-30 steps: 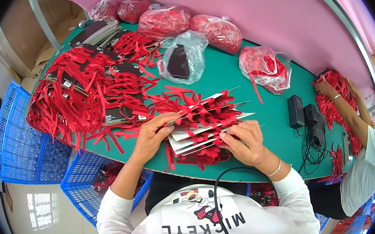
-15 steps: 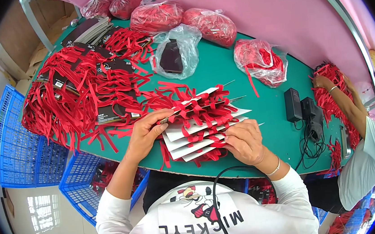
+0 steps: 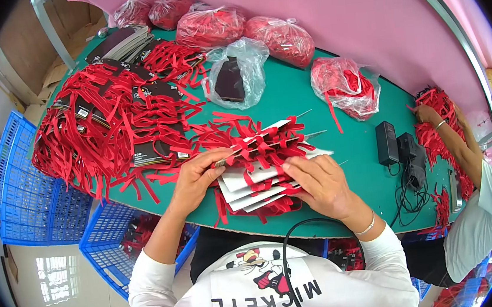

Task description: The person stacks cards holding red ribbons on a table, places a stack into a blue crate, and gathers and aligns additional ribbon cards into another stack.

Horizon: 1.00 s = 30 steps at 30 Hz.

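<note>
A fanned bundle of white-backed cards [image 3: 238, 182] with red ribbons [image 3: 256, 152] tied through them stands at the table's near edge. My left hand [image 3: 196, 181] is closed on the left edge of the upper cards, thumb on top. At the right side my right hand [image 3: 322, 186] grips the cards, its fingers bent over their ribbons and the thumb lower down. Thin metal-like points stick out past the cards' right ends. Which ribbon the right fingertips press on is hidden.
Left on the green table [image 3: 289, 105] lies a big heap of black ribboned cards [image 3: 100, 111]. Bags of red ribbon [image 3: 210, 28] line the back; a clear bag [image 3: 253, 73] holds dark cards. Blue baskets [image 3: 104, 244] stand below. Black adapters [image 3: 386, 143] and a co-worker's arm [image 3: 458, 142] are at right.
My right hand has moved up and left, its fingers reaching farther over the cards. The cards sit closer together at the right. My left hand keeps its hold.
</note>
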### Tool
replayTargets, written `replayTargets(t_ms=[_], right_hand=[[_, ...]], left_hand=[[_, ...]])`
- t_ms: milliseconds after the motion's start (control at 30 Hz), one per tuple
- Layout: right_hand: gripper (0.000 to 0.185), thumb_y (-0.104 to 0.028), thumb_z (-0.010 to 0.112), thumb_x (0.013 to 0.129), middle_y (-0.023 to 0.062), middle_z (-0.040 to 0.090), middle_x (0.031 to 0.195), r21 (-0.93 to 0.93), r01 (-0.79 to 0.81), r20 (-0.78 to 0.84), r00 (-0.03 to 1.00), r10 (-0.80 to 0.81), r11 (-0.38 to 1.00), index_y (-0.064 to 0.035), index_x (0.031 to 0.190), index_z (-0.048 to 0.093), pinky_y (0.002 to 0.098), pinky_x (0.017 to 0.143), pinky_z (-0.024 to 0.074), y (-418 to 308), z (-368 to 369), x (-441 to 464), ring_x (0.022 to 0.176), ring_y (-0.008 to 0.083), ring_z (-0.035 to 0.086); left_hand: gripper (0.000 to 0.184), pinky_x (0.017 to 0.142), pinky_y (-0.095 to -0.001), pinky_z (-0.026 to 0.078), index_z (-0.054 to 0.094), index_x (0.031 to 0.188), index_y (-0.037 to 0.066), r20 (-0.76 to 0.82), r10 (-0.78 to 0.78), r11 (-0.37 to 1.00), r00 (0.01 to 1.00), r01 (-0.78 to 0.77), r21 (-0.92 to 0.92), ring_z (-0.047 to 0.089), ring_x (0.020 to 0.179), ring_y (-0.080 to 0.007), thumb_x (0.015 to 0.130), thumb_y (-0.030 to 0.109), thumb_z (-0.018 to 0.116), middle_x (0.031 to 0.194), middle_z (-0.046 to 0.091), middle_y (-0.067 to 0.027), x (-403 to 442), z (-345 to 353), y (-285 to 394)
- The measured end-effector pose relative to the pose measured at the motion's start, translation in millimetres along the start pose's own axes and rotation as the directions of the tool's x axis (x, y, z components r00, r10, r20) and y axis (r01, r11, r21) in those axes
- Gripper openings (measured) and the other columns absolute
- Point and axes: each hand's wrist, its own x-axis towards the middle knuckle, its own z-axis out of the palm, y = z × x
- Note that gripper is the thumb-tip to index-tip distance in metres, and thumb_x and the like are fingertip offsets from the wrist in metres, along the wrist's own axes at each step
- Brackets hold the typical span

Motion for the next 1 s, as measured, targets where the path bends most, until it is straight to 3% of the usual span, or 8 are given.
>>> replayTargets(t_ms=[333, 467, 633, 667, 733, 833, 900, 1000], right_hand=[[0.071, -0.015, 0.086, 0.06, 0.0109, 0.068, 0.114, -0.057, -0.107, -0.059, 0.993, 0.104, 0.993, -0.006, 0.126, 0.06, 0.0457, 0.095, 0.0445, -10.4, -10.5, 38.7, 0.105, 0.0331, 0.062], [0.071, -0.017, 0.087, 0.062, 0.0114, 0.069, 0.113, 0.07, -0.118, 0.294, 0.951, 0.092, 0.991, -0.0067, 0.127, 0.061, 0.0439, 0.094, 0.0454, 8.0, -20.3, 48.3, 0.104, 0.032, 0.063], [0.046, -0.024, 0.084, 0.066, 0.0119, 0.072, 0.102, 0.228, -0.154, 0.351, 0.934, 0.067, 0.962, -0.0023, 0.103, 0.069, 0.0422, 0.079, 0.0494, 38.0, -10.1, 59.8, 0.088, 0.033, 0.064], [0.046, -0.024, 0.084, 0.066, 0.0119, 0.072, 0.102, 0.229, -0.159, 0.355, 0.932, 0.07, 0.961, -0.0023, 0.103, 0.069, 0.0418, 0.079, 0.0495, 38.7, -10.1, 61.6, 0.088, 0.0331, 0.064], [0.046, -0.024, 0.084, 0.066, 0.0119, 0.072, 0.103, 0.229, -0.181, 0.364, 0.927, 0.088, 0.956, -0.0024, 0.103, 0.069, 0.0412, 0.079, 0.0498, 39.1, -11.3, 62.1, 0.088, 0.0331, 0.064], [0.046, -0.026, 0.084, 0.066, 0.0114, 0.072, 0.103, 0.24, -0.176, 0.358, 0.93, 0.082, 0.955, -0.0029, 0.104, 0.069, 0.0411, 0.079, 0.05, 39.9, -11.9, 60.2, 0.09, 0.0324, 0.064], [0.046, -0.026, 0.084, 0.066, 0.0111, 0.072, 0.103, 0.254, -0.172, 0.335, 0.939, 0.08, 0.952, -0.0033, 0.104, 0.069, 0.0414, 0.079, 0.05, 39.0, -10.8, 56.2, 0.09, 0.0322, 0.064], [0.046, -0.026, 0.083, 0.066, 0.0106, 0.072, 0.103, 0.264, -0.146, 0.302, 0.951, 0.062, 0.954, -0.0041, 0.104, 0.069, 0.0419, 0.079, 0.05, 39.4, -10.3, 55.8, 0.09, 0.0322, 0.064]], left_hand=[[0.035, 0.107, -0.0344, 0.046, 0.07, 0.122, 0.004, 0.144, 0.121, 0.985, 0.982, -0.137, 0.107, 0.062, 0.123, -0.025, 0.09, -0.005, 0.057, 0.125, 0.069, -0.0119, -2.3, 5.8, 4.0], [0.037, 0.104, -0.0339, 0.047, 0.068, 0.123, 0.004, 0.158, 0.099, 0.989, 0.983, -0.114, 0.089, 0.065, 0.117, -0.0234, 0.089, -0.008, 0.057, 0.121, 0.07, -0.0116, 4.7, 2.2, 2.3], [0.038, 0.099, -0.0337, 0.05, 0.068, 0.124, 0.004, 0.176, -0.019, 0.972, 0.984, -0.023, 0.234, 0.066, 0.113, -0.0217, 0.086, 0.0, 0.066, 0.118, 0.071, -0.011, 0.8, -23.4, 47.8], [0.034, 0.094, -0.0326, 0.052, 0.069, 0.121, 0.005, 0.077, 0.158, 0.907, 0.984, -0.176, 0.382, 0.068, 0.108, -0.0193, 0.087, 0.005, 0.067, 0.115, 0.072, -0.0106, -1.0, -43.9, 51.1], [0.027, 0.091, -0.0353, 0.054, 0.073, 0.114, 0.006, -0.373, 0.105, 0.952, 0.922, 0.016, 0.306, 0.069, 0.102, -0.0209, 0.087, 0.009, 0.067, 0.113, 0.072, -0.0099, -1.5, -97.2, 80.2], [0.021, 0.079, -0.044, 0.05, 0.071, 0.095, 0.002, -0.704, 0.584, 0.607, 0.405, 0.358, 0.71, 0.066, 0.09, -0.0305, 0.093, 0.021, 0.063, 0.092, 0.068, -0.0167, 7.5, -215.4, 102.4], [0.044, 0.079, -0.0459, 0.049, 0.073, 0.092, 0.004, -0.827, 0.49, 0.428, 0.276, 0.75, 0.504, 0.067, 0.091, -0.0319, 0.092, 0.046, 0.063, 0.09, 0.07, -0.016, 10.0, -280.1, 95.4], [0.048, 0.078, -0.0456, 0.05, 0.076, 0.087, 0.006, -0.915, 0.104, 0.527, 0.39, 0.758, 0.383, 0.069, 0.09, -0.0309, 0.083, 0.053, 0.07, 0.09, 0.073, -0.0145, 20.7, -304.2, 92.7]])
